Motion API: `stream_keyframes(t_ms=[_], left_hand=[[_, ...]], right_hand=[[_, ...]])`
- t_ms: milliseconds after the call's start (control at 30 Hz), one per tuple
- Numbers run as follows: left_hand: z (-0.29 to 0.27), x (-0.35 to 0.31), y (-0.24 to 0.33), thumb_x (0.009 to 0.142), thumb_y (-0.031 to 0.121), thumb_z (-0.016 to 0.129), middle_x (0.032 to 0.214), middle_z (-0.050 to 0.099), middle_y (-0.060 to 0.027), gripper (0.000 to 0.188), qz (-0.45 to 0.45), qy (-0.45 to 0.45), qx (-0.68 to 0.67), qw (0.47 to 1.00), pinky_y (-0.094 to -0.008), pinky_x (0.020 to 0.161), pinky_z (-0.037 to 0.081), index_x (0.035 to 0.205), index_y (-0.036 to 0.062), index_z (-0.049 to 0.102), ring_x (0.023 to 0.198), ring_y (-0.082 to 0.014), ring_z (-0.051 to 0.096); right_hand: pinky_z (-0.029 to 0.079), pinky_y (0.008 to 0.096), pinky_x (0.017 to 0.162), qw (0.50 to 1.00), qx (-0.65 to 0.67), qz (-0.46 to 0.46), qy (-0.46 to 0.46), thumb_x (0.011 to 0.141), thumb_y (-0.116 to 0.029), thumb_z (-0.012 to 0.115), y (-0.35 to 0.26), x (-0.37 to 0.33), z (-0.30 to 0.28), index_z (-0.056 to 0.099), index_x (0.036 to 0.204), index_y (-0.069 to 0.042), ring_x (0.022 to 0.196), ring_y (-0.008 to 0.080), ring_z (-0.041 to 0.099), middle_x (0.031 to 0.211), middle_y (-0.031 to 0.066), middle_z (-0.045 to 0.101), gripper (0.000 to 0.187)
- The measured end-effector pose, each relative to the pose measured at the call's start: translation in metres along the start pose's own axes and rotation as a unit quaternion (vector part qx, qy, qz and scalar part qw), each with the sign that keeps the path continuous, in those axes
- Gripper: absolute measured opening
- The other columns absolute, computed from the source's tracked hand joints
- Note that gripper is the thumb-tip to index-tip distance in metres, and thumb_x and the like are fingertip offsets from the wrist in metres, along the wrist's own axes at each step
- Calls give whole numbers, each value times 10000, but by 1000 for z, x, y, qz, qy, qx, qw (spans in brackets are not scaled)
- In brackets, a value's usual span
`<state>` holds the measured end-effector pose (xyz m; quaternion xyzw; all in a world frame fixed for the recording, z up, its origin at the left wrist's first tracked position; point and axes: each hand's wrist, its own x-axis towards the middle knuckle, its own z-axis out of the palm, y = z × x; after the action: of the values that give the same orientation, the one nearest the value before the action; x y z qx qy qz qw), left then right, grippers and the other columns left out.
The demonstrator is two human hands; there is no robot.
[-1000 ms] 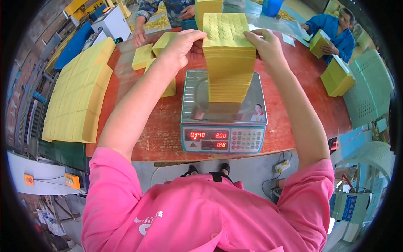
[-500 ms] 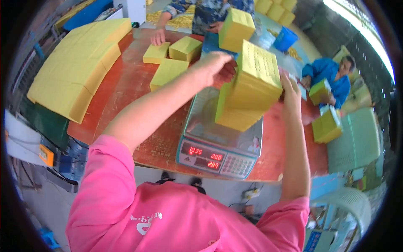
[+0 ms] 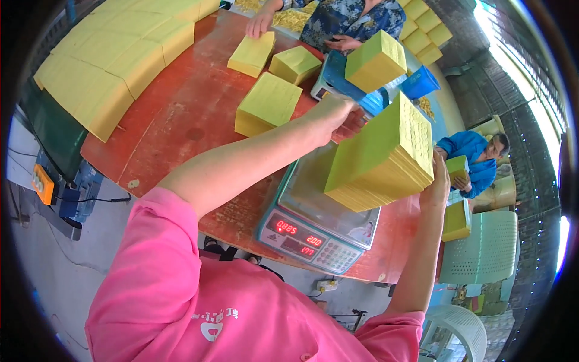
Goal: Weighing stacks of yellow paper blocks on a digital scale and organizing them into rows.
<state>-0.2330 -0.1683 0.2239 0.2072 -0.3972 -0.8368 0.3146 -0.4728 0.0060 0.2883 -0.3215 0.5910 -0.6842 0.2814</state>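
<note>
The left hand (image 3: pixel 339 117), curled, and right hand (image 3: pixel 439 176), both grips unclear, are flanking the tall yellow paper stack (image 3: pixel 377 157), ideally steadying it evenly.

Bare forearms (image 3: pixel 247 160) outstretched; left hand (image 3: pixel 342 118) loosely curled, right hand (image 3: pixel 439 176) pointing forward.

Red worktable (image 3: pixel 175 130), its top scuffed and stained, viewed from within the room. Directly on it stand a digital scale (image 3: pixel 307 196) at the near edge, a second, blue-topped scale (image 3: pixel 342 73) toward the far side and, left of this, three yellow blocks (image 3: pixel 267 104), one nearer than the others.
</note>
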Motion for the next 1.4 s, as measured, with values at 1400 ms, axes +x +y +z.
stream_keyframes(t_ms=[1400], left_hand=[[109,65,43,950,-2,488,1085,647,-181,251,71,88,260,959,-364,835,581,1194,-29,544,947,-246,679]], right_hand=[[337,411,1102,961,-21,-260,-92,966,-241,517,59,-56,-27,478,1359,32,1319,363,439,1435,241,449,479]])
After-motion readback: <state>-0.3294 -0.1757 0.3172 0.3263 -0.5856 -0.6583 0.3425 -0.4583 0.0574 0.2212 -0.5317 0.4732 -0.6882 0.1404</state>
